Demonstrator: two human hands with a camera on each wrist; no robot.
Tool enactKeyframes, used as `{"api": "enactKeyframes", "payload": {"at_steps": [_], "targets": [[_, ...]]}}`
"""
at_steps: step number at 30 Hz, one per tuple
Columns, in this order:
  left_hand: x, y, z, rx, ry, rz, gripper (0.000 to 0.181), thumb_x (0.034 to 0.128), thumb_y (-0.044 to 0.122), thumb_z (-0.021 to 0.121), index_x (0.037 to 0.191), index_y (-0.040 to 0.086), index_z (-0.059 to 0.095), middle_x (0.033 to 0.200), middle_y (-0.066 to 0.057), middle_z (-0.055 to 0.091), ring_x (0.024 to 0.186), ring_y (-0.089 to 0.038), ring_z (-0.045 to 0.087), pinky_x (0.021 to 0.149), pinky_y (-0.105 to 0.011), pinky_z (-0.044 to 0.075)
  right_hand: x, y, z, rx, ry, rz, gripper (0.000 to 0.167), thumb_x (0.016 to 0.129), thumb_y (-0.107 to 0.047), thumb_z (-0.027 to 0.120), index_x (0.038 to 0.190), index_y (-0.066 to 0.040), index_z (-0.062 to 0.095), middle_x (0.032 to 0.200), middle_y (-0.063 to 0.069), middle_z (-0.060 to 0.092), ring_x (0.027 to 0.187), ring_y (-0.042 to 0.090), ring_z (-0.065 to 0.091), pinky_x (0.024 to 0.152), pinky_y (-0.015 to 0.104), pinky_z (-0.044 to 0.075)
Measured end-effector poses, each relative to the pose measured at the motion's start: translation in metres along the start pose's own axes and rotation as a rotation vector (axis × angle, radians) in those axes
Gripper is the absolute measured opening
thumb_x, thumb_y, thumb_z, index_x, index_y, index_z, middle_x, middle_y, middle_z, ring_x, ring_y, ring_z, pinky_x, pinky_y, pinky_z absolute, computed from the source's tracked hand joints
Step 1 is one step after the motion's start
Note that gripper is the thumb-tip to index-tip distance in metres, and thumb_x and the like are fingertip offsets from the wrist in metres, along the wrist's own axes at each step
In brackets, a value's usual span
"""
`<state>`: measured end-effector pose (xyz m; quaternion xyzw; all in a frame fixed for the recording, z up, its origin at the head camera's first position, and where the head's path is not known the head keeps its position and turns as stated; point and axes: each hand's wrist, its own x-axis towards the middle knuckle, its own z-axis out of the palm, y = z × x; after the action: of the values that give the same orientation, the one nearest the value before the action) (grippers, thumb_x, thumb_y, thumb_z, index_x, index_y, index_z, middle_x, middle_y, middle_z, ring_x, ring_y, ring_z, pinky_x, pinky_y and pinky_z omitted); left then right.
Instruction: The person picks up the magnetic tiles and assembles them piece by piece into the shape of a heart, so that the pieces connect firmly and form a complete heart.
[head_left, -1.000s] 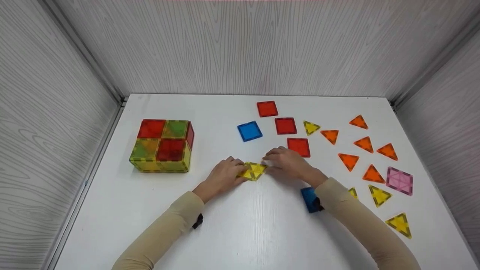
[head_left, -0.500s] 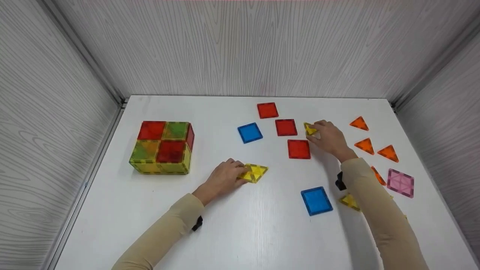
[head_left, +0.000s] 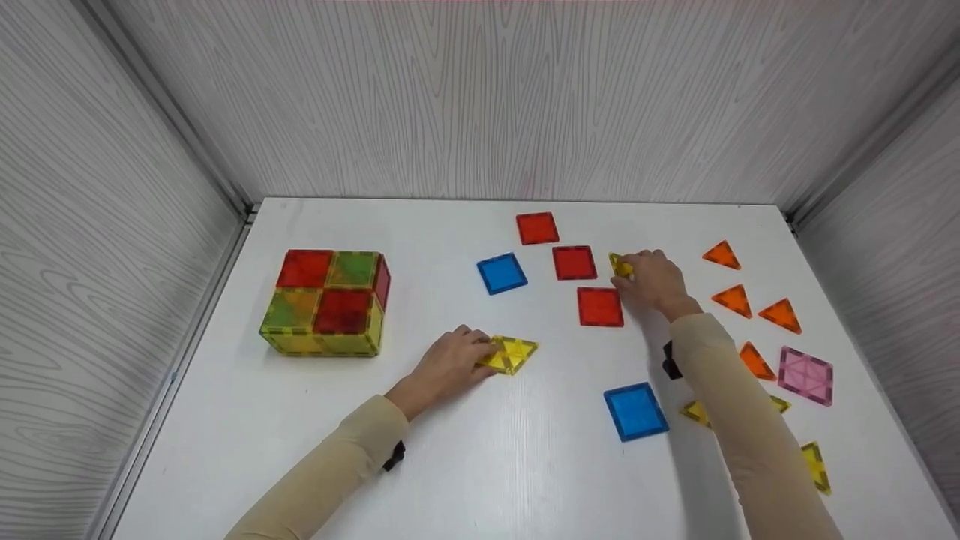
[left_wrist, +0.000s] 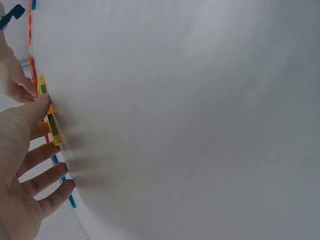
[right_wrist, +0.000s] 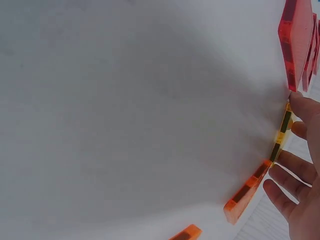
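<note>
My left hand (head_left: 450, 364) pinches a pair of joined yellow triangle magnetic tiles (head_left: 516, 354) near the middle of the table. In the left wrist view its thumb lies over the tile edge (left_wrist: 53, 129), and the other fingers spread beyond. Farther back on the right, my right hand (head_left: 657, 281) holds a single yellow triangle tile (head_left: 618, 264) between thumb and fingers. The right wrist view shows that triangle's edge (right_wrist: 283, 127) low at the table, between a red square (right_wrist: 296, 45) and an orange triangle (right_wrist: 247, 192). My right hand partly covers the triangle in the head view.
A box of red, green and yellow tiles (head_left: 324, 304) stands at left. Several red squares (head_left: 600, 307) and two blue squares (head_left: 636, 411) lie around the centre. Orange triangles (head_left: 722, 255), yellow triangles (head_left: 816, 466) and a pink square (head_left: 806, 375) lie at right, some under my right arm.
My right hand has moved from beside the joined yellow triangles to the back right and taken hold of the lone yellow triangle. My left hand has kept its hold in place.
</note>
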<state>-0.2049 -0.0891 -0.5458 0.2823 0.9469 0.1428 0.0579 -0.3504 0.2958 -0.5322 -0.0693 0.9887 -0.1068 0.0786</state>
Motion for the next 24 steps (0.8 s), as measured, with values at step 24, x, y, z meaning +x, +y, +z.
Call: {"api": "enactKeyframes", "payload": {"at_steps": [24], "targets": [[-0.002,0.002,0.001,-0.001,0.014,0.015,0.045,0.1041,0.042,0.066,0.141,0.016,0.068,0.136,-0.006,0.069,0.118,-0.025,0.062,0.103,-0.039,0.056,-0.110,-0.101,0.015,-0.045,-0.053,-0.226,0.066,0.091,-0.051,0.080,0.142,-0.012,0.066,0.135,0.016,0.068,0.119,0.032,0.063,0.101,0.050,0.059]]}}
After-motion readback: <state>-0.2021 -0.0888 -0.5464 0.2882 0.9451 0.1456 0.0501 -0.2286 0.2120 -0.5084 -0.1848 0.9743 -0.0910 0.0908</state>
